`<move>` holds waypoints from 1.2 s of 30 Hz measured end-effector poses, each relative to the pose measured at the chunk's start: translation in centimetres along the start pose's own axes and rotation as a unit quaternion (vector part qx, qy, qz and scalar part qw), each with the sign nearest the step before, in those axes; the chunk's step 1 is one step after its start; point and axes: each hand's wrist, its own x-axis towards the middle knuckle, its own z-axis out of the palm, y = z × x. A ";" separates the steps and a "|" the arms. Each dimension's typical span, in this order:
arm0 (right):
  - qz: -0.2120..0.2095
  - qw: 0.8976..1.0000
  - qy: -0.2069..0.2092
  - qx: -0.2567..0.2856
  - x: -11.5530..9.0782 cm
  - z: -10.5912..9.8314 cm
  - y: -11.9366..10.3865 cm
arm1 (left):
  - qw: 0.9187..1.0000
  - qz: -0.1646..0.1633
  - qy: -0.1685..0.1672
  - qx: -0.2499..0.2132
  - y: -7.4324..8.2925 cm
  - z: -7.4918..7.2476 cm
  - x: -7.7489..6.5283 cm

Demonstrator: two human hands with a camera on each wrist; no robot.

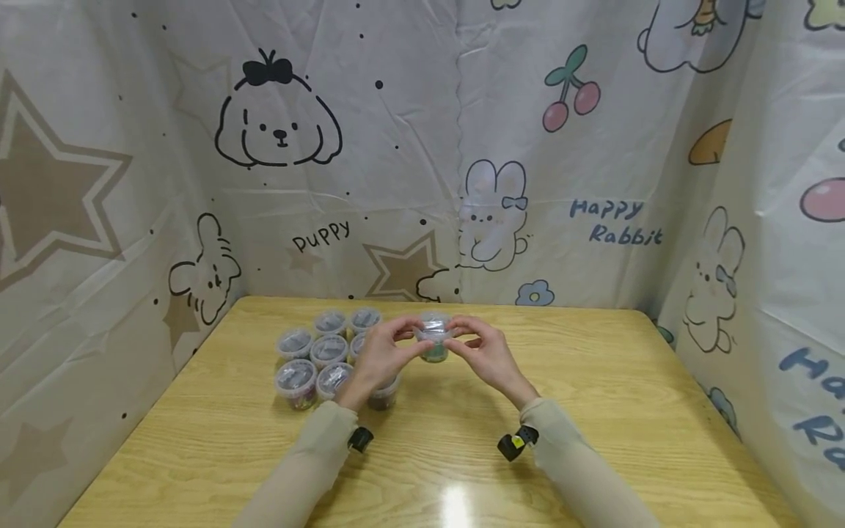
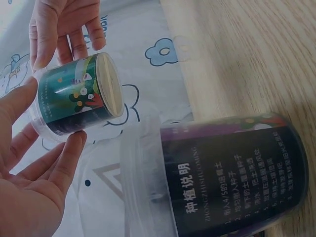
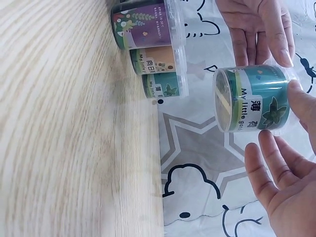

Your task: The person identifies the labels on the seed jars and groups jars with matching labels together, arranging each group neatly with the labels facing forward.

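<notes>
A small clear plastic tub (image 1: 435, 345) with a green label and a see-through lid is held up between both hands, above the table. My left hand (image 1: 388, 350) pinches its lid end from the left with thumb and fingers. From the other side my right hand (image 1: 487, 353) pinches the same end. The right wrist view shows a leaf picture and "My little garden" lettering on this tub (image 3: 254, 101). Its bare base points toward the table in both wrist views. A tub (image 2: 232, 182) with a black printed label looms close to the left wrist camera.
Several similar lidded tubs (image 1: 296, 378) stand grouped on the left of the wooden table (image 1: 561, 440), some partly behind the left forearm. In the right wrist view, purple, orange and green labelled tubs (image 3: 145, 24) line up. A patterned cloth (image 1: 396, 147) hangs around the table.
</notes>
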 end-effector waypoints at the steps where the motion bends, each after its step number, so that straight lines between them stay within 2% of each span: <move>1: 0.000 1.000 -0.002 0.001 0.0 0.0 0.0 | 1.000 0.001 0.000 0.000 0.0 0.0 0.0; 5: -0.006 1.000 -0.008 0.004 -0.1 -0.2 -0.1 | 1.000 0.006 -0.003 -0.004 -0.2 -0.2 -0.2; 8: -0.009 1.000 -0.014 0.005 -0.1 -0.4 0.0 | 1.000 0.010 -0.010 -0.023 -0.5 -0.2 -0.2; 12: -0.004 1.000 -0.029 0.007 -0.1 -0.6 0.2 | 0.998 -0.003 -0.024 -0.054 -0.7 -0.3 -0.2; 25: 0.005 0.999 -0.045 0.010 0.2 -0.9 0.3 | 0.993 -0.024 -0.072 -0.095 -0.6 -1.1 0.1; 36: 0.009 0.997 -0.080 0.017 0.2 -1.5 0.4 | 0.987 0.003 -0.106 -0.118 -0.6 -1.3 0.3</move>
